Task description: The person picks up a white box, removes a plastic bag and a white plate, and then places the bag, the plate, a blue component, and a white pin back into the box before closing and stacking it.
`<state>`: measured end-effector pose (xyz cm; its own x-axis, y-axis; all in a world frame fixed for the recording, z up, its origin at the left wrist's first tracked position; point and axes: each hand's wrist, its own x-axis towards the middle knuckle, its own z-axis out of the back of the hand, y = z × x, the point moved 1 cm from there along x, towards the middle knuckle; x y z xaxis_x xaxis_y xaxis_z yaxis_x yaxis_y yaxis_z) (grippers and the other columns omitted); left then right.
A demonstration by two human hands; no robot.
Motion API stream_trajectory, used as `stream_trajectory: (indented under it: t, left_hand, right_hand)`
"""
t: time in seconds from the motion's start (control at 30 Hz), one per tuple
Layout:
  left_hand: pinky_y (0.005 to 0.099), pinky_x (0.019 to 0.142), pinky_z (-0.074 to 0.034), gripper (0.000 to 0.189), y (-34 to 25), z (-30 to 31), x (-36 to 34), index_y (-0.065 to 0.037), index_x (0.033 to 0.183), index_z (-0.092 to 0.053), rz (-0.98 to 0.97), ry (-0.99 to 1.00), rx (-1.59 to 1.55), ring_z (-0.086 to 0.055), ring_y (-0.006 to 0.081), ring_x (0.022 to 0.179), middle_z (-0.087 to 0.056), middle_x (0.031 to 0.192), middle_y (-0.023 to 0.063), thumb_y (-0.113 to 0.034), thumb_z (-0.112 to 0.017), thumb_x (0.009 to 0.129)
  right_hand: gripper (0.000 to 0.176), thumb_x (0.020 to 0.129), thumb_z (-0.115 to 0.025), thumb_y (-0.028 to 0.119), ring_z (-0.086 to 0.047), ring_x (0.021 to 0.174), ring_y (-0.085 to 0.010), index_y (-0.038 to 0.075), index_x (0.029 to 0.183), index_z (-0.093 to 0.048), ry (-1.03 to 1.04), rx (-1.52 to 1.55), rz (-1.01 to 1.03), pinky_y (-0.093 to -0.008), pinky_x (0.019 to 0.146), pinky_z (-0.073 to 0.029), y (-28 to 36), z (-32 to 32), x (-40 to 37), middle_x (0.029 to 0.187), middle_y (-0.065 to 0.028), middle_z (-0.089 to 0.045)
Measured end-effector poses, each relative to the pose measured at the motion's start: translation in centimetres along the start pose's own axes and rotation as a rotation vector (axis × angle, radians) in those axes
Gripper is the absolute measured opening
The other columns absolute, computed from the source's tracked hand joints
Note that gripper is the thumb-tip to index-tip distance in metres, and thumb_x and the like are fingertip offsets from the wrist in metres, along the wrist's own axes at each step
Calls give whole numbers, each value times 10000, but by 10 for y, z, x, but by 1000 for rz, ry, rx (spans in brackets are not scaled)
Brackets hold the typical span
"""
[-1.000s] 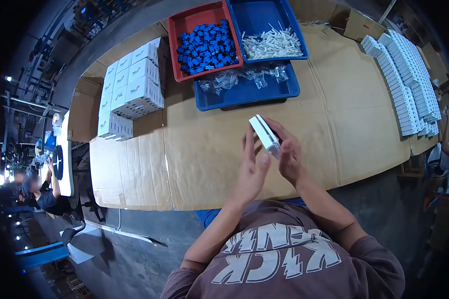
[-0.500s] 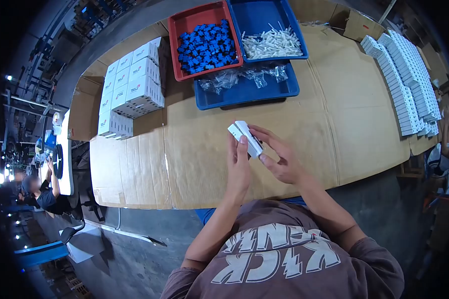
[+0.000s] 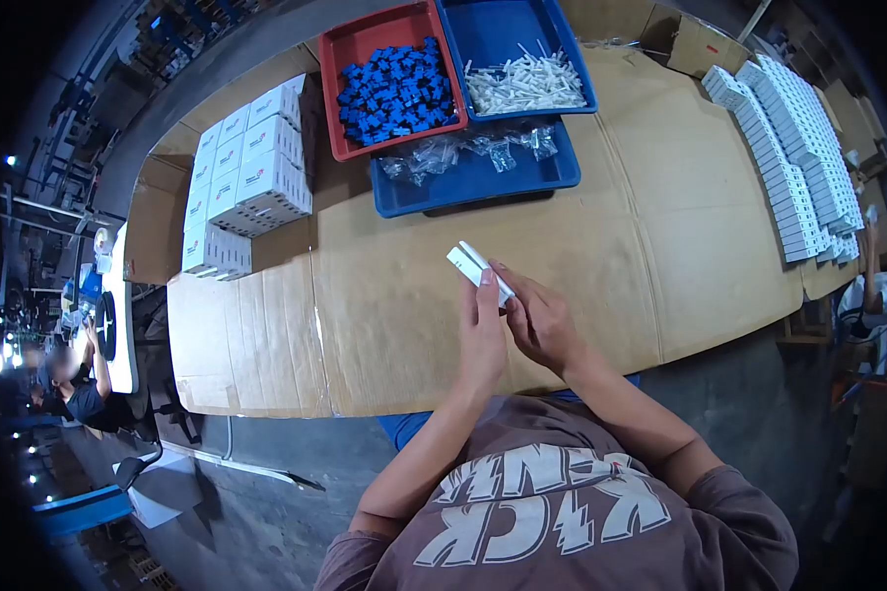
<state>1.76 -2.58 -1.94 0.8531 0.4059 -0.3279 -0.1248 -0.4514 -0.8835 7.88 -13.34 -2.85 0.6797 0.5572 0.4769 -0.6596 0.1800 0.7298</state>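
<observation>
Over the near middle of the cardboard-covered table, a small white box [image 3: 469,262] is held up at a slant. A thin white panel stands off along its upper edge, maybe a flap. My left hand [image 3: 483,330] grips the box from the left, thumb on its face. On the right side, the curled fingers of my right hand [image 3: 542,323] press against its lower end. The box's lower end is partly hidden by the fingers.
Stacked white boxes [image 3: 251,172] stand at the left, with long rows of white boxes [image 3: 803,158] at the right. At the back are a red tray [image 3: 337,59] of blue parts, a blue tray [image 3: 508,25] of white pieces, and a lower blue tray [image 3: 478,189] with plastic bags.
The box has turned more edge-on, and the thin panel now stands apart from it. My right hand's fingers have curled in and moved down along the box.
</observation>
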Motion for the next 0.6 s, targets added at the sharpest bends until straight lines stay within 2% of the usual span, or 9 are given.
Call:
stream_trajectory:
  t: [0.1, 0.2, 0.33, 0.43, 0.5, 0.6]
  left_hand:
    - [277, 882, -475, 529, 1, -3, 2, -66, 1569, -362, -18, -3, 11, -517, 105, 1021, -559, 1199, 37, -378, -419, 1145]
    - [267, 857, -474, 503, -1, -8, 0, -66, 1543, -386, 3, -18, -12, -510, 90, 992, -555, 1166, 29, -374, -410, 1147]
    - [268, 853, -470, 495, -2, -7, -2, -69, 1535, -396, 55, -26, -19, -507, 86, 978, -549, 1130, 15, -377, -401, 1147]
    - [266, 858, -462, 493, 0, -7, -2, -69, 1537, -399, -23, 0, -32, -499, 84, 971, -546, 1113, 11, -370, -407, 1146]
    - [283, 909, -459, 491, 3, -4, 0, -71, 1542, -397, 7, -17, -65, -513, 97, 1033, -561, 1159, 22, -359, -410, 1145]
    - [318, 1017, -436, 514, 8, 8, 9, -85, 1578, -359, -40, -22, -102, -517, 140, 1172, -556, 1288, 59, -319, -451, 1131]
  right_hand:
    - [374, 1039, -493, 72, -748, 870, -313, -74, 1363, -612, -51, -33, 41, -392, 752, -601, 0, -1, 1, 1206, -249, -719]
    - [363, 1036, -493, 72, -744, 847, -330, -84, 1338, -622, -112, -103, 125, -395, 750, -601, -4, -4, 1, 1202, -250, -721]
    - [357, 1037, -488, 73, -745, 876, -363, -99, 1318, -624, -116, -82, 111, -410, 770, -603, -3, -5, 0, 1211, -246, -722]
    - [356, 1036, -503, 86, -750, 941, -380, -99, 1316, -623, -91, -57, 65, -415, 804, -610, -3, -4, -1, 1219, -246, -722]
    - [354, 1034, -533, 103, -750, 1004, -389, -82, 1321, -625, -91, -69, 86, -422, 846, -618, -6, -5, 0, 1229, -254, -717]
    - [385, 1039, -525, 117, -710, 1131, -396, -52, 1375, -606, -20, 109, -53, -432, 975, -575, 1, -7, 4, 1325, -254, -675]
